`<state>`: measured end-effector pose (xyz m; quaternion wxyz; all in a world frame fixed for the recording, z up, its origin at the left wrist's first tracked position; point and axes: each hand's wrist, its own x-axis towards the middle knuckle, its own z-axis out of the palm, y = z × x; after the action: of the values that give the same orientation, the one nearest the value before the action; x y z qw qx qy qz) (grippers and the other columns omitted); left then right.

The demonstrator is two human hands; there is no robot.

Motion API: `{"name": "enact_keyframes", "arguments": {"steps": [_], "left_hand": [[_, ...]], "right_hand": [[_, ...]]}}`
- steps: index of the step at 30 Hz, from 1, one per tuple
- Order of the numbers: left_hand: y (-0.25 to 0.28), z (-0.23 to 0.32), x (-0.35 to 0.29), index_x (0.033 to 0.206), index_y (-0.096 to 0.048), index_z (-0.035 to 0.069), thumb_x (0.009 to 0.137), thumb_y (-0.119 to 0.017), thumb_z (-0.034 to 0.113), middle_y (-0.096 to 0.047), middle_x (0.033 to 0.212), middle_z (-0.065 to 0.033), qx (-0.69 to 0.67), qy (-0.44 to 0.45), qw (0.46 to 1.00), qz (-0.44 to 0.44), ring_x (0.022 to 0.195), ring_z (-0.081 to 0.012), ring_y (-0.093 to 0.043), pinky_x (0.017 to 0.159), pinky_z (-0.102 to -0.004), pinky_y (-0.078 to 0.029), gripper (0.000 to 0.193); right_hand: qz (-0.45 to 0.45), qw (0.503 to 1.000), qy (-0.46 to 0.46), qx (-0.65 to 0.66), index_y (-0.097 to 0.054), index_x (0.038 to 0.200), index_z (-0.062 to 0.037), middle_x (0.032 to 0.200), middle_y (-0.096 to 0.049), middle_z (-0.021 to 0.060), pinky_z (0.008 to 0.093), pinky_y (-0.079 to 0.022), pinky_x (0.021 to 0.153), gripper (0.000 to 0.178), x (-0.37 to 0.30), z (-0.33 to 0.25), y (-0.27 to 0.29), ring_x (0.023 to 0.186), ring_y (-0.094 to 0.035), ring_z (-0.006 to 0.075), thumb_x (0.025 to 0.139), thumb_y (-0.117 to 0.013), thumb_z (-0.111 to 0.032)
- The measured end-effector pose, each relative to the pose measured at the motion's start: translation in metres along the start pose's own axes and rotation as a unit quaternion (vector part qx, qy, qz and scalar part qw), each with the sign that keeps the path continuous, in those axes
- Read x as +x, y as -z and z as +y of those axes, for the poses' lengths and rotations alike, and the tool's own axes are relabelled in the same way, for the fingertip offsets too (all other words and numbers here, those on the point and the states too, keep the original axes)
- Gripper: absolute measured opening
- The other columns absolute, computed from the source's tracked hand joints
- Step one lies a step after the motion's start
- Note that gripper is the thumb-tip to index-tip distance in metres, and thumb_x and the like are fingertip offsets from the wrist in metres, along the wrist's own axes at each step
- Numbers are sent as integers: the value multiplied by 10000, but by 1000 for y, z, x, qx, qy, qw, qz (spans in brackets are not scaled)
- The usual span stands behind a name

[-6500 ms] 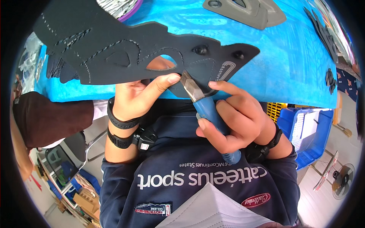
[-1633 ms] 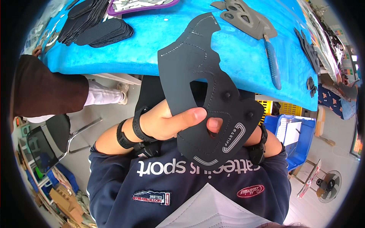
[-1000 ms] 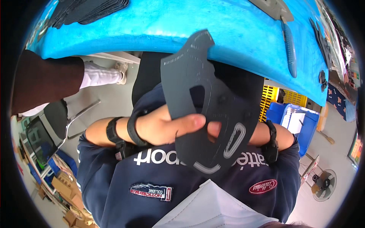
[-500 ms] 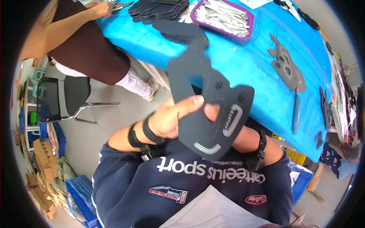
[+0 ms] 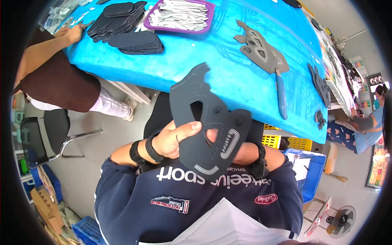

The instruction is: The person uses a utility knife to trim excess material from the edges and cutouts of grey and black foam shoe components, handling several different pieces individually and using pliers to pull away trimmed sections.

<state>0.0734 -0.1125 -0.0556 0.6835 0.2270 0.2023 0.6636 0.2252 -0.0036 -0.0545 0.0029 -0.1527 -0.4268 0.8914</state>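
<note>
A flat dark grey shoe upper (image 5: 204, 118), with cut-out openings, punched dotted lines and pale raised bars, is held in front of my chest, off the table. My left hand (image 5: 173, 141) grips its left edge, thumb laid on the face and the other fingers behind. My right hand (image 5: 246, 153) is mostly hidden behind the lower right side; a digit shows through a lower opening, holding the piece from there. Past it on the table lie grey shoe uppers (image 5: 265, 53) with a blue-handled tool (image 5: 281, 96) touching them.
On the blue-covered table (image 5: 192, 53) stand a purple tray (image 5: 211, 18) of white strips and stacks of dark rounded pieces (image 5: 136, 42). More dark cut pieces (image 5: 320, 85) lie right. Another person's hand (image 5: 73, 34) works at left. A chair (image 5: 57, 126) and blue bin (image 5: 308, 175) flank me.
The view has swung, so the table things sit further left in it. Both hands keep hold of the shoe upper, which sits slightly lower and left in the view.
</note>
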Motion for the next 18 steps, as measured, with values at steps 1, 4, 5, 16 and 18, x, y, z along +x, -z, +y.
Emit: {"name": "enact_keyframes", "arguments": {"steps": [1, 4, 5, 16, 18], "left_hand": [[1, 4, 3, 1157, -554, -44, 994, -443, 151, -633, 1039, -113, 36, -11, 999, -15, 896, -160, -639, 751, -260, -533, 277], [1, 18, 4, 985, -602, -24, 993, -460, 175, -626, 781, -53, 172, -22, 984, -46, 672, -88, -584, 553, -232, -440, 244], [0, 21, 3, 949, -605, -19, 992, -464, 178, -616, 732, -38, 201, -25, 977, -72, 626, -75, -564, 518, -231, -412, 246], [-32, 42, -16, 1255, -502, -67, 917, -535, 334, -610, 1156, -166, 325, 22, 945, 17, 1047, -230, -602, 881, -340, -478, 526], [-31, 45, -18, 1274, -479, -61, 918, -532, 325, -592, 1189, -164, 331, -9, 943, -11, 1079, -232, -587, 906, -351, -469, 528]], "right_hand": [[4, 998, 8, -61, -609, 936, -69, 751, -605, -1, 199, -389, 460, 228, -1, -6, 5, 580, -528, 54, 952, -587, -295], [4, 997, 46, -63, -615, 934, -64, 759, -609, -4, 200, -401, 479, 216, -9, -17, 10, 603, -536, 50, 951, -590, -278], [7, 995, 59, -77, -617, 933, -62, 761, -610, -5, 201, -404, 485, 212, -12, -19, 9, 610, -538, 49, 951, -591, -272], [-9, 977, 137, -161, -640, 923, -44, 787, -624, -16, 205, -446, 552, 172, -8, -31, -34, 695, -566, 34, 948, -602, -210], [-39, 981, 123, -144, -644, 911, -36, 778, -623, -16, 207, -443, 557, 161, -6, -38, -36, 688, -560, 35, 945, -606, -189]]}}
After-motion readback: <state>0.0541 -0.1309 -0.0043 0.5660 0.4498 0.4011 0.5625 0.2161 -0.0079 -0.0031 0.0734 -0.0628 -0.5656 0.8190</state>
